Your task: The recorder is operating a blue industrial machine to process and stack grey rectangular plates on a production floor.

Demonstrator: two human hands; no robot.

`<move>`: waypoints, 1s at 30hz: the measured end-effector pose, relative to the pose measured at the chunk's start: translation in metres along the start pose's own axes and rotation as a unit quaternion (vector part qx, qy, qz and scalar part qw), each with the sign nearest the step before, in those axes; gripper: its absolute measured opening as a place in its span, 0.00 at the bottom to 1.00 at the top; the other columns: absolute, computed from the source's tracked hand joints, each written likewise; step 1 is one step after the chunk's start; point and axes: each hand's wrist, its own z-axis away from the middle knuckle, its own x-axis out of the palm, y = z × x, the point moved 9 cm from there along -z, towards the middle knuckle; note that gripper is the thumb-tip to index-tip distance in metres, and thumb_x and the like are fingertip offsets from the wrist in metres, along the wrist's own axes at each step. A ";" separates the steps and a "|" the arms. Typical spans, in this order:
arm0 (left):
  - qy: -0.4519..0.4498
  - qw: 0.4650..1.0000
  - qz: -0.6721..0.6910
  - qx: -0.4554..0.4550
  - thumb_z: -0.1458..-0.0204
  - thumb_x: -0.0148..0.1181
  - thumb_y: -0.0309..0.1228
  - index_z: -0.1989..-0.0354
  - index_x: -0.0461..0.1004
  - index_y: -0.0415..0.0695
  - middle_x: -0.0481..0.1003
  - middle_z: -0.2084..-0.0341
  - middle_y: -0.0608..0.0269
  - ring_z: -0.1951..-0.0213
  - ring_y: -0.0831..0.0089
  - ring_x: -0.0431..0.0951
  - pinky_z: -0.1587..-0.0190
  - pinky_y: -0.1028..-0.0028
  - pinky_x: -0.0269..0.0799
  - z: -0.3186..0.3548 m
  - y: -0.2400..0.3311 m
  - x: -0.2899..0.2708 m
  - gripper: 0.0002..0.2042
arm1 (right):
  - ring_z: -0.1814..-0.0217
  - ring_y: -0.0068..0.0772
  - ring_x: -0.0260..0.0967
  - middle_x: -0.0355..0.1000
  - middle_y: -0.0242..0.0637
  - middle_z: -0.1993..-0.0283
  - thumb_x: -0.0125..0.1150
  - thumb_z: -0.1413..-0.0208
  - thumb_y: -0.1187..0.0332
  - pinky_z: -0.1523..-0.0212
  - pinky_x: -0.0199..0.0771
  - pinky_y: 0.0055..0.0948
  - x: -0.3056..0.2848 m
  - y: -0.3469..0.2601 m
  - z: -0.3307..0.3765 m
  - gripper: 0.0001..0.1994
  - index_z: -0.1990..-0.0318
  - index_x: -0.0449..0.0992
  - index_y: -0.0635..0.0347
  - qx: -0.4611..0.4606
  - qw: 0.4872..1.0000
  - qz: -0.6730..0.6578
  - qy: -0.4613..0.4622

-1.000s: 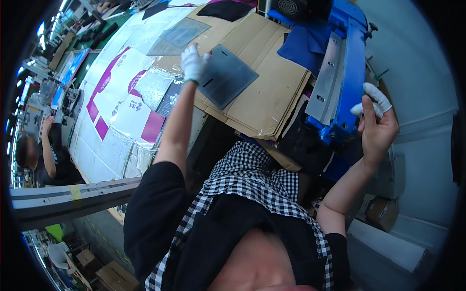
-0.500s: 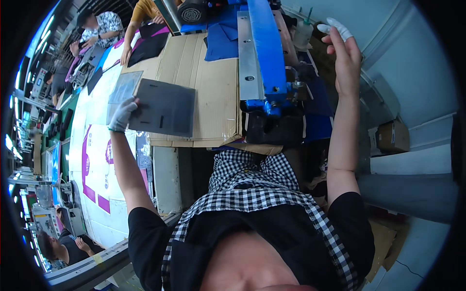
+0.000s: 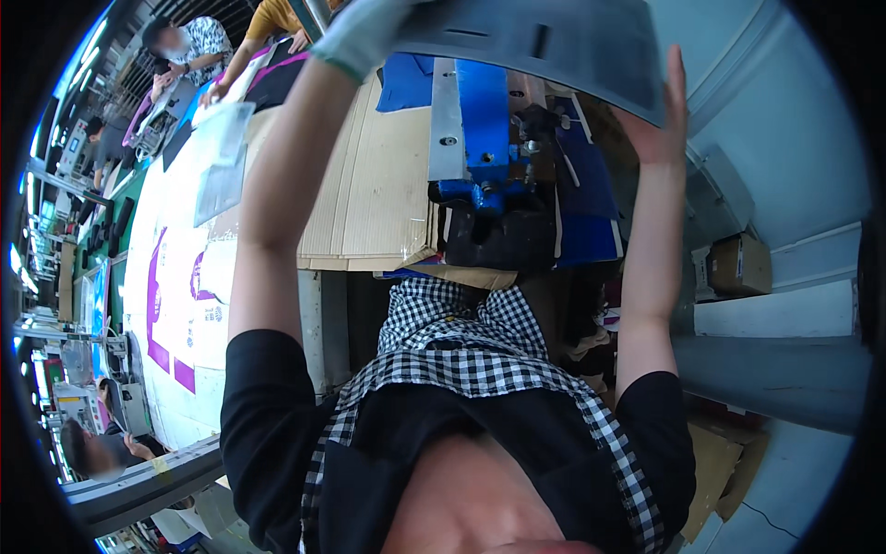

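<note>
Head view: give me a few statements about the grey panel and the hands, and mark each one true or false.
1. Both hands are on the grey panel. True: the left hand grips its left end and the right hand supports its right edge.
2. The left hand is bare. False: it wears a light glove.
3. The panel lies flat on the cardboard sheets. False: it is held up above them.
4. A blue machine stands beyond the cardboard. True.
5. The person wears a plain red collar. False: the checked collar is black and white.
</note>
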 end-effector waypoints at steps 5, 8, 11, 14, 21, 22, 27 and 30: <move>-0.121 0.943 -0.163 0.266 0.49 0.53 0.32 0.67 0.74 0.37 0.74 0.73 0.61 0.74 0.76 0.70 0.71 0.85 0.65 0.003 0.035 0.081 0.10 | 0.56 0.28 0.69 0.72 0.35 0.56 0.41 0.40 0.59 0.53 0.66 0.29 -0.061 -0.053 0.007 0.17 0.53 0.69 0.60 -0.102 0.988 0.006 0.115; -0.127 0.951 -0.175 0.222 0.48 0.52 0.34 0.64 0.73 0.37 0.74 0.72 0.60 0.72 0.75 0.71 0.68 0.83 0.66 -0.015 0.018 0.060 0.12 | 0.57 0.28 0.69 0.72 0.36 0.57 0.40 0.41 0.59 0.54 0.66 0.28 -0.099 -0.055 -0.001 0.17 0.53 0.69 0.60 -0.063 0.991 -0.010 0.114; -0.134 0.956 -0.190 0.180 0.47 0.51 0.36 0.62 0.72 0.37 0.74 0.71 0.59 0.71 0.73 0.72 0.66 0.81 0.67 -0.040 -0.002 0.030 0.13 | 0.57 0.28 0.69 0.72 0.36 0.58 0.40 0.41 0.59 0.55 0.66 0.28 -0.142 -0.048 -0.005 0.17 0.54 0.69 0.60 -0.033 0.992 0.006 0.122; -0.133 0.960 -0.206 0.137 0.46 0.50 0.37 0.59 0.71 0.37 0.74 0.70 0.58 0.70 0.71 0.72 0.63 0.79 0.68 -0.052 -0.024 0.001 0.15 | 0.58 0.28 0.69 0.72 0.35 0.58 0.40 0.42 0.59 0.56 0.65 0.27 -0.179 -0.018 -0.009 0.18 0.54 0.70 0.59 0.021 0.987 0.068 0.144; -0.064 0.960 -0.209 0.176 0.50 0.54 0.48 0.64 0.72 0.39 0.75 0.71 0.56 0.79 0.75 0.72 0.75 0.83 0.69 -0.026 -0.061 -0.046 0.21 | 0.60 0.27 0.68 0.71 0.35 0.59 0.40 0.41 0.54 0.56 0.64 0.25 -0.160 0.069 -0.008 0.21 0.50 0.68 0.60 0.080 0.984 0.083 0.137; -0.040 0.964 -0.221 0.140 0.50 0.54 0.49 0.65 0.72 0.39 0.75 0.72 0.56 0.79 0.76 0.71 0.76 0.84 0.67 -0.027 -0.072 -0.056 0.21 | 0.60 0.27 0.68 0.71 0.35 0.59 0.40 0.41 0.53 0.56 0.64 0.25 -0.144 0.079 -0.005 0.22 0.50 0.68 0.60 0.089 0.981 0.083 0.151; 0.021 0.983 -0.183 0.024 0.50 0.53 0.51 0.63 0.72 0.38 0.75 0.70 0.54 0.75 0.73 0.73 0.74 0.84 0.68 -0.029 -0.120 -0.068 0.24 | 0.63 0.24 0.67 0.71 0.34 0.59 0.43 0.43 0.49 0.61 0.64 0.22 -0.119 0.099 -0.001 0.24 0.51 0.69 0.60 0.135 0.956 0.192 0.175; 0.042 0.991 -0.123 -0.018 0.50 0.52 0.53 0.60 0.72 0.37 0.74 0.67 0.50 0.70 0.67 0.76 0.69 0.82 0.71 -0.027 -0.134 -0.071 0.26 | 0.66 0.21 0.65 0.71 0.34 0.60 0.44 0.44 0.47 0.65 0.64 0.19 -0.118 0.106 -0.003 0.25 0.53 0.69 0.60 0.162 0.928 0.295 0.162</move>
